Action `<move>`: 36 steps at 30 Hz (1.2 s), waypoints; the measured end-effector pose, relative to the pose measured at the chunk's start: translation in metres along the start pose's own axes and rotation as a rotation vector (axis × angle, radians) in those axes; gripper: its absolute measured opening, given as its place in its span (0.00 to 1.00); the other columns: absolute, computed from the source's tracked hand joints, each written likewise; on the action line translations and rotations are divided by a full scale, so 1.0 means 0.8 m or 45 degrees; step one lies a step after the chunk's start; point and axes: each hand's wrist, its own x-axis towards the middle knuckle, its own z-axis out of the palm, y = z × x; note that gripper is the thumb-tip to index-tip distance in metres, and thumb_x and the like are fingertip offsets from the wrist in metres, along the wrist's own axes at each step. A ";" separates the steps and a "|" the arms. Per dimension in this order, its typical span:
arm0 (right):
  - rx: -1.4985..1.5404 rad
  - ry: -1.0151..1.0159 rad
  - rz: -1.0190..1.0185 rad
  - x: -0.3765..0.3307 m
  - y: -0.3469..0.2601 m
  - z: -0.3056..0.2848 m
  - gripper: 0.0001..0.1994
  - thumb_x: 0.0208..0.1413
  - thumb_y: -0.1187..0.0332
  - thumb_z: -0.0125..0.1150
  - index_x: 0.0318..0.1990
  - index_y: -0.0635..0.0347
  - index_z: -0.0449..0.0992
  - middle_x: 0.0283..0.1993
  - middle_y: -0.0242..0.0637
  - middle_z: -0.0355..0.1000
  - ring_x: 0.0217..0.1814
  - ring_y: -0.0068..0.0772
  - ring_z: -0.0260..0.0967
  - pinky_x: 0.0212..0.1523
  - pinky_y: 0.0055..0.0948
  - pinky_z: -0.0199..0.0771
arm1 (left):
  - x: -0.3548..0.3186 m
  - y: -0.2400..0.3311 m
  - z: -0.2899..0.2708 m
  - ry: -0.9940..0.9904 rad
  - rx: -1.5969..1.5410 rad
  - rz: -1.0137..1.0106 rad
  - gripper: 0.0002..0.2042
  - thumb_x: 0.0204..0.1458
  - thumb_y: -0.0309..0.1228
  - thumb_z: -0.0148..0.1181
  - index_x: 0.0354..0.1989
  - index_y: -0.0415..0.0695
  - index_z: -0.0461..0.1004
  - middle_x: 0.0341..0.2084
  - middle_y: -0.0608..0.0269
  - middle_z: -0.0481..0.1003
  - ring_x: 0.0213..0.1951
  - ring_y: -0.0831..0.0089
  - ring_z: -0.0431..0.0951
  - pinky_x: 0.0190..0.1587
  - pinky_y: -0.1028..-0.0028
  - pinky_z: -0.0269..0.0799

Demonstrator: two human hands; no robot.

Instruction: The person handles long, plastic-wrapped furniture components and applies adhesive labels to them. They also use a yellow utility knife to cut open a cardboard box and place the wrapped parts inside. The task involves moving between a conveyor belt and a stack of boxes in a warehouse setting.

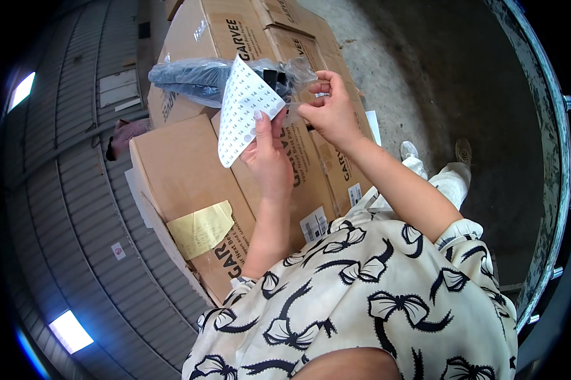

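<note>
One sheet of round white stickers is held in the left hand, thumb on its lower corner. One clear bag with dark parts lies across the boxes, its left end reaching their left edge. The right hand has narrow fingers at the bag's right end; I cannot tell if they grip. One yellow paper lies near the left edge. Concrete floor extends beyond the right edge.
</note>
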 end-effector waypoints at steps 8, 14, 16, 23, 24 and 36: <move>0.246 -0.131 0.110 0.003 -0.009 0.012 0.36 0.34 0.76 0.64 0.55 0.63 0.55 0.43 0.40 0.63 0.38 0.27 0.67 0.37 0.27 0.72 | 0.001 0.001 0.004 -0.007 0.089 0.064 0.14 0.57 0.26 0.49 0.51 0.36 0.64 0.46 0.57 0.70 0.47 0.69 0.71 0.50 0.65 0.70; 0.389 -0.152 0.164 0.014 0.014 0.003 0.35 0.36 0.79 0.64 0.55 0.63 0.54 0.43 0.41 0.63 0.38 0.27 0.68 0.37 0.25 0.73 | -0.004 -0.003 0.003 -0.020 0.216 0.068 0.15 0.56 0.27 0.50 0.51 0.36 0.64 0.46 0.57 0.70 0.47 0.70 0.71 0.50 0.68 0.69; 0.371 -0.120 0.095 0.023 0.013 0.009 0.35 0.37 0.79 0.64 0.55 0.63 0.54 0.43 0.41 0.64 0.37 0.27 0.69 0.37 0.24 0.73 | -0.006 -0.005 0.003 -0.011 0.253 0.071 0.16 0.56 0.28 0.52 0.51 0.35 0.65 0.45 0.58 0.70 0.46 0.73 0.71 0.50 0.73 0.66; 0.191 0.036 -0.084 0.044 0.046 0.039 0.28 0.41 0.76 0.63 0.52 0.64 0.58 0.36 0.35 0.68 0.31 0.24 0.72 0.30 0.21 0.71 | -0.009 -0.009 0.007 -0.048 0.298 0.148 0.15 0.56 0.29 0.52 0.49 0.34 0.67 0.46 0.58 0.70 0.46 0.75 0.70 0.49 0.75 0.64; 0.187 0.064 -0.104 0.048 0.052 0.040 0.28 0.41 0.75 0.63 0.51 0.64 0.58 0.35 0.35 0.69 0.31 0.23 0.71 0.29 0.21 0.70 | -0.009 -0.010 0.010 -0.060 0.293 0.155 0.15 0.56 0.29 0.52 0.49 0.33 0.67 0.46 0.58 0.70 0.46 0.75 0.70 0.49 0.75 0.64; 0.777 -0.283 0.304 0.025 0.022 0.003 0.30 0.41 0.79 0.64 0.53 0.66 0.57 0.41 0.41 0.68 0.41 0.31 0.70 0.35 0.27 0.76 | -0.011 -0.022 0.016 -0.071 0.150 0.175 0.16 0.58 0.29 0.47 0.54 0.37 0.61 0.48 0.56 0.68 0.52 0.68 0.68 0.57 0.63 0.63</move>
